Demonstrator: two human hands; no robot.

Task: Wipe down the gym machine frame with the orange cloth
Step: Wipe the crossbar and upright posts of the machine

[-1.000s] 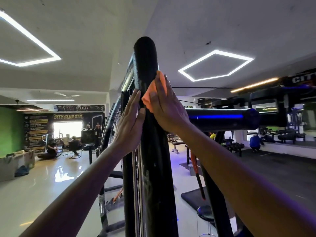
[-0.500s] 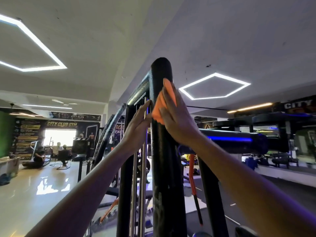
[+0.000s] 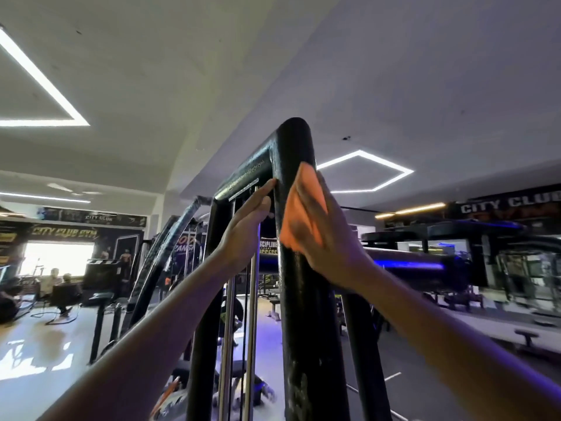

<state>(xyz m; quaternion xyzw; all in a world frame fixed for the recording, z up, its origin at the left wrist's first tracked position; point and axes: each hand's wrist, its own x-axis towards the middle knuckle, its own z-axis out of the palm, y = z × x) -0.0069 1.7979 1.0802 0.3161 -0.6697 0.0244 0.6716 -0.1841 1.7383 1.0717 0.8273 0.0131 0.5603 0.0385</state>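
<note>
Cloth [image 3: 299, 208], orange and bunched, sits flat between the right hand [image 3: 321, 235] and the black post [image 3: 306, 299] of the frame, just below the rounded top corner. The right fingers are spread nearly straight and press the cloth to the post with the palm rather than pinching it, probably so a broad patch of fabric rubs the tube at once. The left hand [image 3: 246, 235] rests on the post's other side with fingers loosely extended, tips touching where the top bar [image 3: 243, 180] joins; it holds nothing and seems to steady the reach. The cloth looks soft, creased and blurred, one corner poking up past the fingertips. The post is glossy with pale scuffs lower down. Behind it stand chrome rods [image 3: 252, 299], then other machines and a far wall with signs.
</note>
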